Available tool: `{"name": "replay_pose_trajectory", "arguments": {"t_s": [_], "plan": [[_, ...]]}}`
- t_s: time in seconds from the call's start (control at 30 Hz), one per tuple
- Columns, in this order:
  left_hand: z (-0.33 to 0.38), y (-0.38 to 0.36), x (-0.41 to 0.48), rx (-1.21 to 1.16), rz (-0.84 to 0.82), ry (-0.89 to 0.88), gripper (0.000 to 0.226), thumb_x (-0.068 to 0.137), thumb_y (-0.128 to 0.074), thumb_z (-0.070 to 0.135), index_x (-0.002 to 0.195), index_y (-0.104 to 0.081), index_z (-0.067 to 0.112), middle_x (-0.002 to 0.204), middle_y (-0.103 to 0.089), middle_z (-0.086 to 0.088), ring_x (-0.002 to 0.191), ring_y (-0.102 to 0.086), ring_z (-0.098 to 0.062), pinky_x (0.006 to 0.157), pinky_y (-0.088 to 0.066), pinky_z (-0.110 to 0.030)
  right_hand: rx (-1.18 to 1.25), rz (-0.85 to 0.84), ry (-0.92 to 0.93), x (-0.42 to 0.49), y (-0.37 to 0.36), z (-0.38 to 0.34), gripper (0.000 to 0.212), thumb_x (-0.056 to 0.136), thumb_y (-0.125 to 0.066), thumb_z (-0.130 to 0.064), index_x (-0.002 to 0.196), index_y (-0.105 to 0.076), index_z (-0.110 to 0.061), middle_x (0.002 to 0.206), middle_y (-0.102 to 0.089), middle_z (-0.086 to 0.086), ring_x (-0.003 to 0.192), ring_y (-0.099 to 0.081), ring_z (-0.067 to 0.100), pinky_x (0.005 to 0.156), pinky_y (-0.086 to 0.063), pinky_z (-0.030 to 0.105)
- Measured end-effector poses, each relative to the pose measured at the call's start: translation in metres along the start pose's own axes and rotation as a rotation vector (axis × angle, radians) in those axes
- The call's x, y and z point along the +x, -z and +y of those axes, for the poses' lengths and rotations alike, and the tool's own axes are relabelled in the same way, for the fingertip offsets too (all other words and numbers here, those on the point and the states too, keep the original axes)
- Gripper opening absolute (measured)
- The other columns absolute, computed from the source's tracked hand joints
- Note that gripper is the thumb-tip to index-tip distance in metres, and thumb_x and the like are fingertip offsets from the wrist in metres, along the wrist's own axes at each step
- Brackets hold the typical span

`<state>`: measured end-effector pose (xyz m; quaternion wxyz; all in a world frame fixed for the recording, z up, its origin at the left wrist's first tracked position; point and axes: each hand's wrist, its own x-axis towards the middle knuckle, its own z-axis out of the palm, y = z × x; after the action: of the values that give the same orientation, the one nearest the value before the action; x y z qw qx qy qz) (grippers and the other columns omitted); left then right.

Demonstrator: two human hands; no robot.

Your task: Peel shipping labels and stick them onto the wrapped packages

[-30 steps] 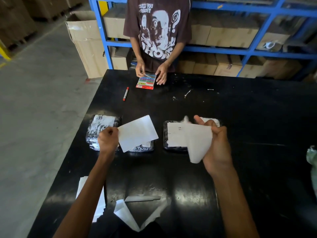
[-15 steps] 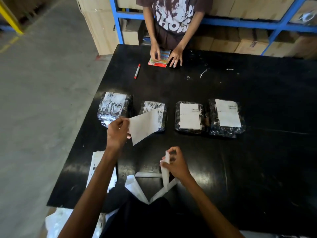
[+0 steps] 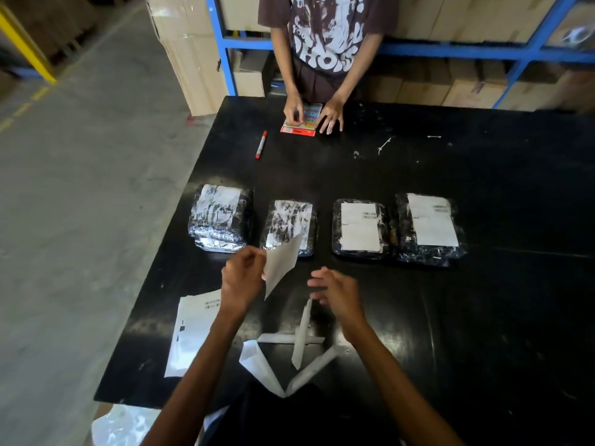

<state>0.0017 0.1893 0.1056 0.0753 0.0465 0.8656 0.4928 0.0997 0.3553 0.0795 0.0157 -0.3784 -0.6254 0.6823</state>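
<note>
The backing strip [image 3: 301, 336] has been dropped onto the table [image 3: 483, 317] by the right hand [image 3: 335, 291], now empty with fingers [image 3: 317, 281] relaxed, while the tilted label [image 3: 281, 262] is pinched by the left hand [image 3: 240, 281], just short of the seemingly unlabelled second package [image 3: 289, 220] beyond.

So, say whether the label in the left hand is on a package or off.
Off: the left hand pinches the label by one edge, raised off the table.

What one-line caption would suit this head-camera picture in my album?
The left hand pinches a label near four wrapped packages on a black table; right hand open beside it.
</note>
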Motion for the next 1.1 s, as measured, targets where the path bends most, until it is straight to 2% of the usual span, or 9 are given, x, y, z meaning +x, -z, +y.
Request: {"name": "replay_pose_trajectory", "arguments": {"t_s": [0.1,0.17,0.3,0.37,0.47,0.67,0.8,0.93,1.1], "plan": [[0.016,-0.005,-0.013,0.027,-0.074,-0.239,0.016,0.098,-0.059,0.018,0.084,-0.066,0.019,0.072,-0.066,0.007,0.066,-0.063,0.002,0.059,-0.044,-0.011,0.047,-0.112,-0.154,0.006,-0.004,-0.032,0.051,0.1,-0.043,-0.054,0.1,-0.074,-0.015,0.095,-0.079,0.003,0.08,-0.075,0.026,0.066,-0.052,0.029],[0.022,-0.01,-0.021,0.017,-0.183,-0.366,0.014,0.098,-0.06,0.018,0.086,-0.066,0.019,0.076,-0.067,0.009,0.07,-0.065,-0.004,0.061,-0.046,-0.012,0.092,-0.09,-0.167,0.012,-0.005,-0.047,0.05,0.096,-0.048,-0.058,0.098,-0.074,-0.016,0.094,-0.079,0.003,0.083,-0.076,0.027,0.075,-0.055,0.033],[0.021,-0.019,-0.033,0.152,-0.257,-0.548,0.003,0.095,-0.063,0.028,0.096,-0.064,0.025,0.09,-0.065,0.009,0.078,-0.061,-0.005,0.066,-0.051,-0.025,0.172,0.012,-0.134,0.019,-0.008,-0.07,0.012,0.093,-0.066,-0.028,0.091,-0.069,-0.016,0.1,-0.075,0.009,0.078,-0.07,0.019,0.071,-0.056,0.033],[0.016,-0.019,-0.036,0.221,-0.266,-0.597,0.013,0.09,-0.066,0.032,0.101,-0.062,0.027,0.099,-0.063,0.007,0.085,-0.06,-0.008,0.07,-0.052,-0.026,0.202,0.058,-0.075,0.024,-0.009,-0.074,0.011,0.093,-0.066,-0.015,0.103,-0.069,-0.014,0.108,-0.074,0.009,0.082,-0.068,0.015,0.066,-0.056,0.03],[0.005,-0.021,-0.038,0.383,-0.328,-0.634,0.038,0.078,-0.07,0.044,0.112,-0.06,0.03,0.111,-0.059,0.008,0.098,-0.06,-0.012,0.08,-0.053,-0.033,0.208,0.101,0.037,0.03,-0.01,-0.079,0.009,0.092,-0.066,-0.016,0.1,-0.068,-0.019,0.109,-0.074,0.003,0.091,-0.068,0.014,0.086,-0.059,0.042],[0.012,-0.006,-0.028,-0.011,0.105,-0.323,0.039,0.089,-0.059,0.05,0.12,-0.057,0.026,0.111,-0.06,0.008,0.101,-0.059,-0.005,0.081,-0.051,-0.022,0.116,-0.027,0.148,0.03,-0.013,-0.101,0.008,0.09,-0.071,-0.023,0.098,-0.07,-0.025,0.108,-0.075,-0.005,0.102,-0.07,0.016,0.099,-0.054,0.045],[0.026,0.019,0.008,-0.248,0.008,-0.063,0.042,0.095,-0.058,0.05,0.131,-0.055,0.028,0.119,-0.063,0.009,0.11,-0.06,-0.004,0.093,-0.054,-0.032,0.022,-0.144,0.16,0.025,-0.027,-0.113,0.009,0.091,-0.07,-0.027,0.1,-0.068,-0.026,0.108,-0.074,-0.005,0.104,-0.069,0.017,0.097,-0.055,0.044],[0.023,0.039,0.028,-0.423,-0.014,-0.014,0.012,0.096,-0.065,0.029,0.102,-0.068,0.02,0.104,-0.072,0.002,0.102,-0.068,-0.018,0.088,-0.058,-0.039,0.002,-0.224,0.18,0.026,-0.052,-0.122,0.021,0.091,-0.069,-0.029,0.111,-0.068,-0.023,0.109,-0.074,-0.001,0.103,-0.069,0.02,0.079,-0.057,0.032],[-0.012,0.058,0.049,-0.367,0.111,0.055,0.006,0.092,-0.07,0.024,0.088,-0.07,0.027,0.09,-0.076,0.003,0.086,-0.072,-0.016,0.079,-0.06,-0.046,-0.065,-0.206,0.198,0.044,-0.094,-0.124,0.004,0.088,-0.075,-0.023,0.091,-0.075,-0.024,0.095,-0.078,-0.005,0.091,-0.074,0.014,0.082,-0.059,0.034]]}}
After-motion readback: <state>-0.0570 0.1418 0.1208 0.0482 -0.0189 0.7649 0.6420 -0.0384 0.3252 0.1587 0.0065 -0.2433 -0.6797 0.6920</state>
